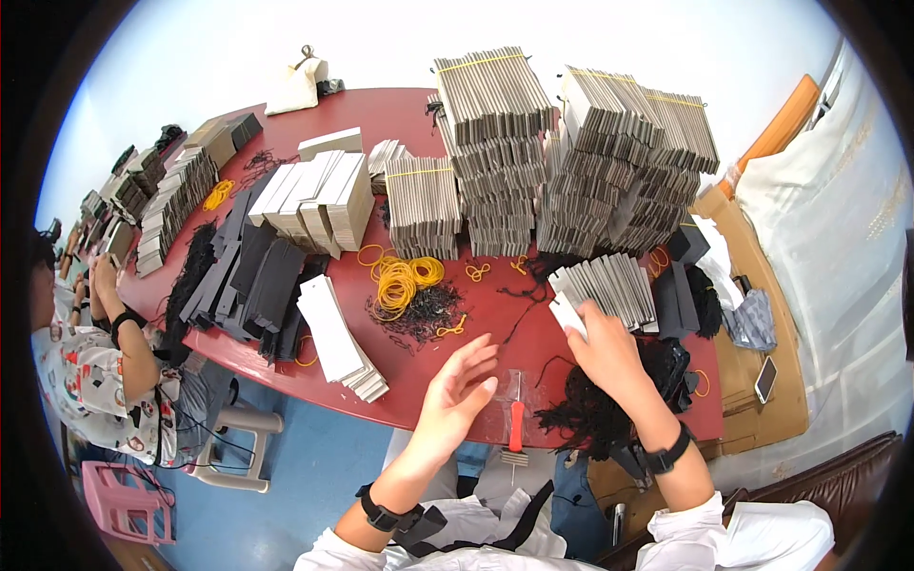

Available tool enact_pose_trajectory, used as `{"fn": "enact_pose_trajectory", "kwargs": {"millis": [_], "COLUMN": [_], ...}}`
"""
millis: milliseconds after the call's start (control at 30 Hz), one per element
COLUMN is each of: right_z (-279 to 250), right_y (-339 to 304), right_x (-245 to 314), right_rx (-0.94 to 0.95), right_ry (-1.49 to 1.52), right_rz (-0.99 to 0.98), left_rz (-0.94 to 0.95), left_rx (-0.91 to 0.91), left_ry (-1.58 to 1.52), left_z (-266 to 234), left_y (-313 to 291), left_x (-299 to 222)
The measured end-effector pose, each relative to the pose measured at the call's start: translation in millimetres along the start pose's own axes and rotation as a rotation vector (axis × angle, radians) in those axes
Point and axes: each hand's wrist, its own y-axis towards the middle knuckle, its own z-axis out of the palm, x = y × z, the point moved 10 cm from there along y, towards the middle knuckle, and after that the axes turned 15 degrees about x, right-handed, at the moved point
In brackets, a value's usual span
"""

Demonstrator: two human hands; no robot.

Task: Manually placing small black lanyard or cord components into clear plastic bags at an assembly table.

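My right hand (609,352) has its thumb and fingers closed on a white card piece (568,314) at the left end of a row of grey card pieces (609,285). Above the table's front edge my left hand (457,395) is raised, its fingers apart and slightly bent, holding nothing. Between my forearms a red-handled tool (517,425) with a thin metal shaft lies at the edge, beside clear plastic or tape. Thin black cords (581,409) are heaped under and beside my right wrist. A fanned stack of white card strips (333,338) lies left of my left hand.
Tall bundled grey card stacks (500,143) line the back of the red table (390,109). Yellow rubber bands (405,285) and small black bits lie mid-table. Black strips (257,285) and white boxes (324,195) stand left. A person (105,371) works far left; a phone (765,379) lies right.
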Motion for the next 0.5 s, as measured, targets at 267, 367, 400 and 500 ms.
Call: {"fn": "enact_pose_trajectory", "kwargs": {"millis": [267, 367, 400, 500], "right_z": [-3, 0, 1, -12], "right_y": [47, 55, 56, 42], "right_x": [0, 3, 5, 32], "right_rx": [-0.056, -0.074, -0.073, -0.281], "right_ry": [-0.417, -0.419, -0.420, -0.581], "right_rz": [0.164, 0.142, 0.140, -0.024], "left_rz": [0.051, 0.029, 0.029, 0.067], "left_rx": [-0.256, -0.253, -0.255, -0.234], "left_ry": [1.256, 1.351, 1.351, 1.383], "left_z": [-5, -3, -2, 6], "left_y": [-7, -1, 1, 11], "left_x": [-36, -33, -31, -27]}}
